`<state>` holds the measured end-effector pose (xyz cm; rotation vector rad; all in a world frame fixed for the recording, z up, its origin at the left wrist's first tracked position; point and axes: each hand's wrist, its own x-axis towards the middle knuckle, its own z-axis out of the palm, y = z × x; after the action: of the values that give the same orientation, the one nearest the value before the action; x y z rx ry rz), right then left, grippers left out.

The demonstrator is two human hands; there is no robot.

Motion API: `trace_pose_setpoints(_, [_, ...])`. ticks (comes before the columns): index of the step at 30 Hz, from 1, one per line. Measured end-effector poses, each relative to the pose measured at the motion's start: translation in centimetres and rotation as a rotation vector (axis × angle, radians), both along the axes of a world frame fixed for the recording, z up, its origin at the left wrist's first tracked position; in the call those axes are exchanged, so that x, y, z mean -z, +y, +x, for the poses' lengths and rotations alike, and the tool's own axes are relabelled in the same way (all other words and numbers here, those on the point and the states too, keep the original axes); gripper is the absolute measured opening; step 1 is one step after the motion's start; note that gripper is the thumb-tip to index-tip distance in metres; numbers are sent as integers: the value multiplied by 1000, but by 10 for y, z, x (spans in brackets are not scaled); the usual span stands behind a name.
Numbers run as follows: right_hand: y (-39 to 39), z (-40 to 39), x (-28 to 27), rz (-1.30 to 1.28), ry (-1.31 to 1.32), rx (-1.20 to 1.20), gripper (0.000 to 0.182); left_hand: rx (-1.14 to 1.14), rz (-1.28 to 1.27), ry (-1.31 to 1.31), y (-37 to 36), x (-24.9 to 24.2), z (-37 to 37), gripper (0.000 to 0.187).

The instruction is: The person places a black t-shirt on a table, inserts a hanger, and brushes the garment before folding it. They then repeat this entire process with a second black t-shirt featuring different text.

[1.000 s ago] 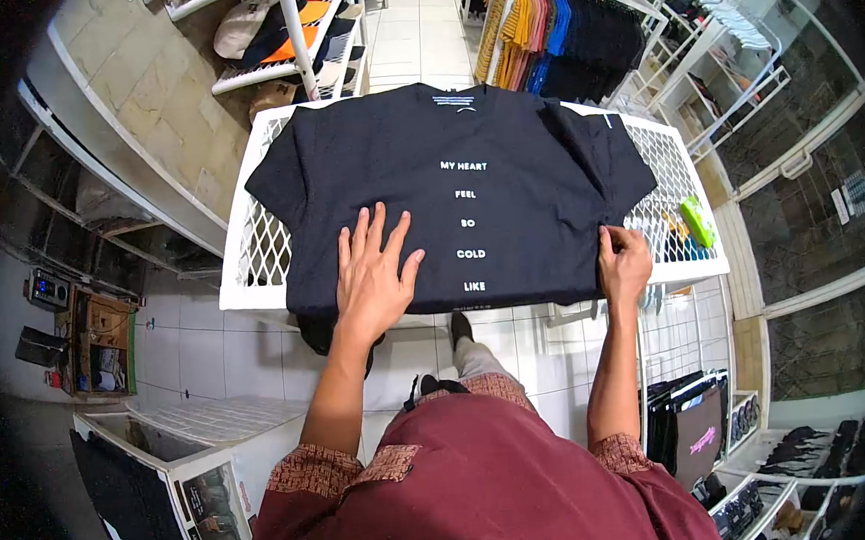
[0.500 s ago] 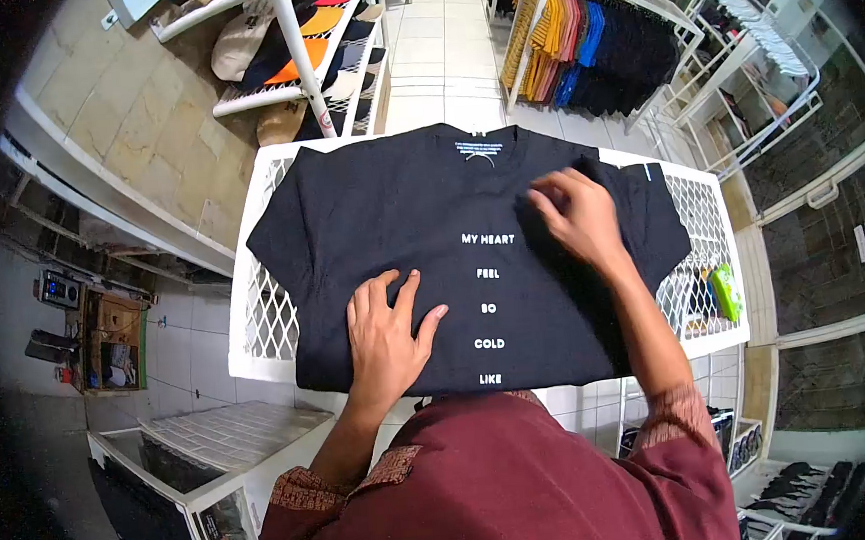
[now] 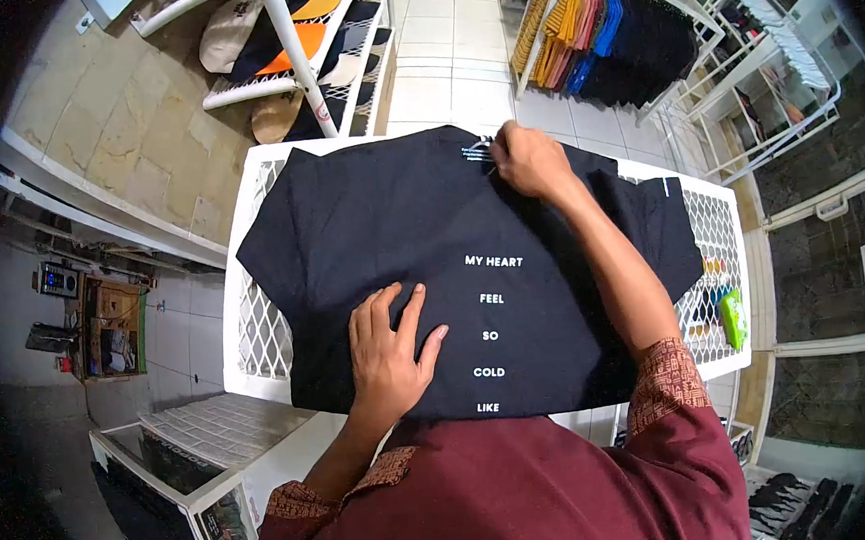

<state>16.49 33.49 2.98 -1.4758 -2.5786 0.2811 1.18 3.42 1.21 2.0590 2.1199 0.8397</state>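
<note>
A black T-shirt [image 3: 380,224] with white lettering down its front lies spread over a white mesh table [image 3: 263,330]. The words run from "MY HEART" down to "LIKE", and the neckline faces the far side. My left hand [image 3: 391,350] rests flat on the shirt's front, left of the lettering, with its fingers apart. At the far side, my right hand [image 3: 530,160] is closed on the shirt's collar, beside the printed neck label [image 3: 476,154]. Its fingertips are partly hidden by the hand itself.
A bright green packet [image 3: 733,319] sits at the table's right end. Beyond the table stand a rack of caps [image 3: 300,50] at left and a rail of hanging shirts [image 3: 617,41] at right. A white-framed case [image 3: 197,472] is at lower left.
My right hand has moved up and left from above the shirt's right chest to the collar and closed there. The collar is now pulled out of shape. My left hand stays flat.
</note>
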Motion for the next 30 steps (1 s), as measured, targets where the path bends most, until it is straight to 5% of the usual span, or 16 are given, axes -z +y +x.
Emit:
trace_pose_setpoints(4, [43,-15,-16,-90,450,99,22,47,-21,56,3,-9,-4,53])
trace_pose_setpoints(8, [100,-28,-23,-14,585,144,19,179,-59,35,44,-37,-19,46])
trace_pose_setpoints(15, [130,-43,-37,-35,625,188,21,80,411,188,208,-19,-37,47])
trace_pose_setpoints(17, [120,-42,-42,4,640,197,20,93,251,159,236,-12,-43,45])
trace_pose_setpoints(18, [111,-39,-41,102,668,184,21,106,81,127,244,-7,-44,43])
trace_pose_setpoints(20, [83,-33,-34,527,724,113,23,98,148,85,250,-1,-42,36])
trace_pose_setpoints(24, [-8,-20,-34,371,320,114,30,70,259,46,255,13,-43,37])
trace_pose_setpoints(30, [-14,-24,9,285,66,176,43,-1,289,110,260,22,-37,45])
